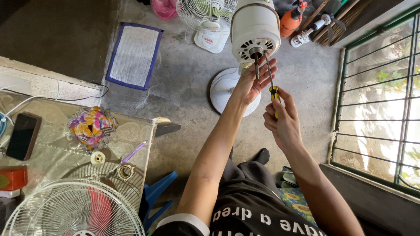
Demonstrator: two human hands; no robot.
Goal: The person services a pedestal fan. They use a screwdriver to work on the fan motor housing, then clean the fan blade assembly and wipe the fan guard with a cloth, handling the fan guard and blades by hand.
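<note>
In the head view, the left hand (253,83) lay open, cupped under the white fan motor housing (255,27) above the round fan base (227,89) on the concrete floor. The right hand (282,120) gripped a yellow-handled screwdriver (271,85), tip at the housing's vented face. Keeping the blade square and the housing steady would have served best.

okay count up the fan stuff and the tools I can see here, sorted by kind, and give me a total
Fan motor housing, white: 1, with the left hand under it
Screwdriver: 1, held by the right hand
Whole fan on the floor: 1
Round fan base: 1
Fan grille on the table: 1
Total: 5
</note>
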